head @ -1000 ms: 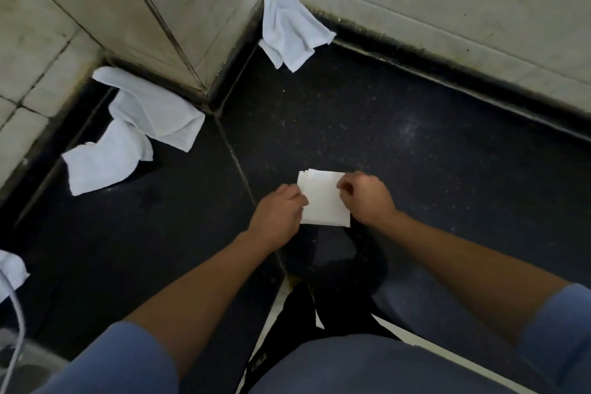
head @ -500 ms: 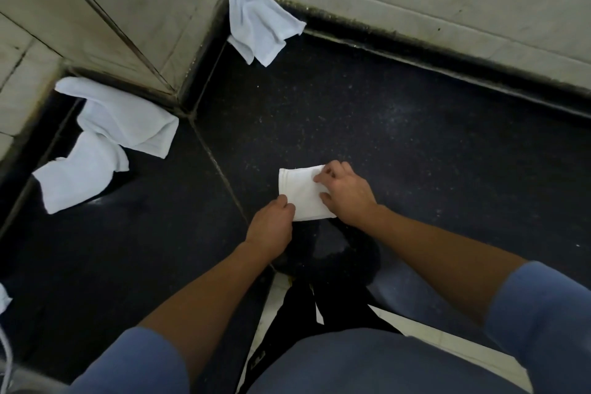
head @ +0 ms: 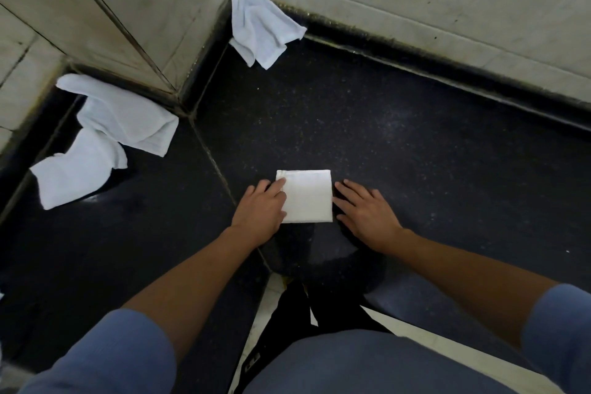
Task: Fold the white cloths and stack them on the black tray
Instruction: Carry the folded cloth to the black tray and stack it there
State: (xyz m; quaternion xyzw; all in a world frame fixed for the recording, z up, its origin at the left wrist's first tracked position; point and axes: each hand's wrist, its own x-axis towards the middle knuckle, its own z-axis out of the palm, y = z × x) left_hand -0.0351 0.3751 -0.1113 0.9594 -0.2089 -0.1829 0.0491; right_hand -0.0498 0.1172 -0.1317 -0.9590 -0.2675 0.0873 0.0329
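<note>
Folded cloth (head: 307, 197) lies square on tabletop (head: 415, 153), between hands. Left hand (head: 260, 213): fingers straight, resting on cloth's left edge. Right hand (head: 367, 214): fingers spread flat, just beside right edge. Corner cloth (head: 260, 24) and left heap (head: 124, 115) unfolded. Tray not in view. Judged: one folded, stacking still to do.

- left hand (head: 260, 213) covers the folded cloth's (head: 308, 195) near-left edge
- can't tell if the right hand (head: 367, 214) actually touches the cloth
- crumpled white heap (head: 121, 118) at the counter's (head: 399, 153) far-left corner: one cloth or two? no idea
- both blue sleeves (head: 105, 358) get cut off at the bottom
</note>
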